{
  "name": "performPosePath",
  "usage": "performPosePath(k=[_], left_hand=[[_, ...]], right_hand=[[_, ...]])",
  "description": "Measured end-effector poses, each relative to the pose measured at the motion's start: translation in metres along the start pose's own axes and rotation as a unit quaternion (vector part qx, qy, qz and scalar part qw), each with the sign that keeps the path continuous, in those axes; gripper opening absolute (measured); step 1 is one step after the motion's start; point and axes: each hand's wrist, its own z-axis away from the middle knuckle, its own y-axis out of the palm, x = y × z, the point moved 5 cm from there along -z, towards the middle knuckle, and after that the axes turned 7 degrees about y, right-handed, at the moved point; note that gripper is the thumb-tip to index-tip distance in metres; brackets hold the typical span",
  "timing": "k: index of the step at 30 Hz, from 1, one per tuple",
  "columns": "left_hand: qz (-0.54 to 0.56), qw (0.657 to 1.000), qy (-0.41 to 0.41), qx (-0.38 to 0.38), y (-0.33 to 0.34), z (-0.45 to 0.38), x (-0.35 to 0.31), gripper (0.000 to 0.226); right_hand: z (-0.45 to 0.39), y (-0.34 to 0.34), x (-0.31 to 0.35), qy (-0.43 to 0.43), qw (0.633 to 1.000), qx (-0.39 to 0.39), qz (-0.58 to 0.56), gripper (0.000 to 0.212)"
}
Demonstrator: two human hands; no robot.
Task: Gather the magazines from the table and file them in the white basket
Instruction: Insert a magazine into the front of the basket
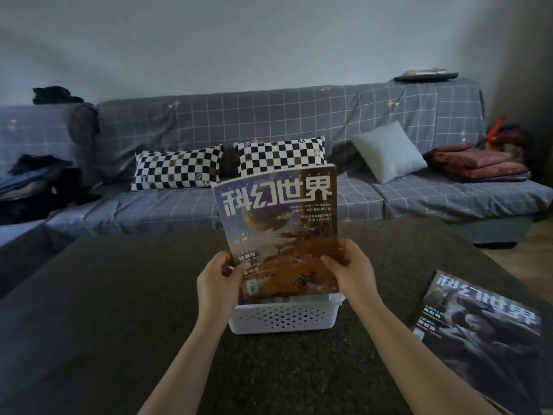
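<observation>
Magazine [278, 232] with orange cover was held upright over the white basket [284, 320], bottom edge at or just inside the rim; exact contact hidden behind the basket's near wall. Left hand [217, 284] pinched the lower left edge, thumb on the cover, fingers curled behind. Right hand [348, 269] gripped the lower right edge the same way. Basket sat on the dark table [89, 324], near its middle, something pale already inside, can't tell what. Second magazine [478, 336] lay flat by the table's right edge, untouched, well apart from the basket.

Step in hand, by my read: lowering the magazine into the basket. To do it well: keep it vertical, spine parallel to the basket's long wall, slide it down evenly with both hands so neither corner catches the rim. Cover looked floppy, so release only once the bottom edge is seated, or it may buckle or tip the light basket. Second magazine remained to file.
</observation>
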Motion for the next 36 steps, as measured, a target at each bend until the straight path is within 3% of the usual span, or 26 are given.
performPosePath(k=[5, 10, 16, 22, 26, 36], left_hand=[[-0.027, 1.0, -0.002, 0.004, 0.007, 0.003, 0.014, 0.022], [-0.009, 0.999, -0.032, 0.024, 0.014, 0.005, 0.035, 0.013], [-0.03, 0.999, -0.02, -0.024, 0.011, 0.007, 0.045, 0.007], [-0.018, 0.997, -0.015, -0.079, 0.007, 0.01, 0.042, 0.018], [-0.035, 0.996, 0.013, -0.08, 0.009, 0.014, 0.042, 0.025], [-0.036, 0.997, -0.003, -0.072, 0.01, 0.018, 0.039, 0.028]], right_hand=[[0.003, 0.005, -0.023, 0.012, 0.993, 0.001, 0.12, 0.015], [0.01, 0.004, -0.032, 0.003, 0.983, -0.021, 0.184, 0.021], [0.01, 0.006, -0.031, -0.015, 0.979, -0.055, 0.194, 0.023], [0.01, 0.007, -0.033, -0.017, 0.984, -0.085, 0.155, 0.034], [0.014, 0.018, -0.03, -0.052, 0.979, -0.071, 0.186, 0.037], [0.016, 0.023, -0.027, -0.059, 0.967, -0.076, 0.235, 0.036]])
